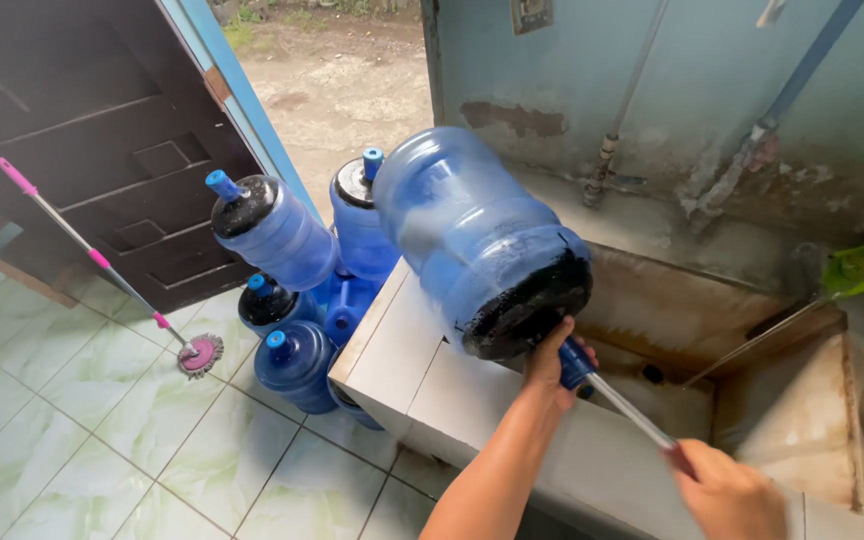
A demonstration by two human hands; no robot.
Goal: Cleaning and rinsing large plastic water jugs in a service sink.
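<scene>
Left hand [550, 362] grips tilted blue jug's [482, 240] neck; right hand [727, 492] holds rod [632, 410].

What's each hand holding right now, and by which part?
Left hand grips the big blue water jug at its neck. Right hand holds the far end of a thin rod entering the jug's mouth.

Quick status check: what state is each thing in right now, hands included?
Large blue jug: tipped on its side over the sink edge, rod in its mouth.
Left hand: gripping the jug's neck.
Right hand: closed on the metal rod.
Stacked jugs: capped, lying piled by the door.
Mop: leaning, head on floor.
Door: open.
</scene>
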